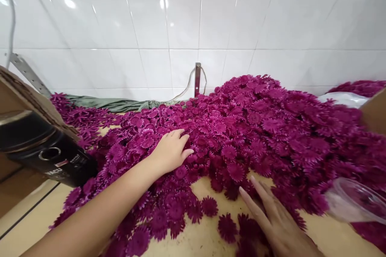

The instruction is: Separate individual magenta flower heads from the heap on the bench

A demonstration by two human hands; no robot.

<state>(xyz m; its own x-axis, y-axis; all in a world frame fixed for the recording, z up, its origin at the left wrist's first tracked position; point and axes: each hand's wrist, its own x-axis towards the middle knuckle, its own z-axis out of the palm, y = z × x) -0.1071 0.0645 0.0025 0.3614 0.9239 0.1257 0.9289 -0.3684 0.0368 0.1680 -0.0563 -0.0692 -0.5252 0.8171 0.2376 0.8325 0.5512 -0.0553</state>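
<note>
White tiled wall [211, 24] at back; tan table [202, 186] w/ big magenta flower heap [250, 116] across it. Left hand [170, 150] lies over heap, fingers loosely spread, can't tell what's under palm; right hand [277, 219] nr heap's front edge, fingers extended. Single flower [227, 228] on table prob. v. light, soft, petals easily bent; best pinched at ctr, not petal tips.

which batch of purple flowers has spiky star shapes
The far-left batch, beside the green cloth: its petals are fewer and narrower than those in the main heap.
</note>
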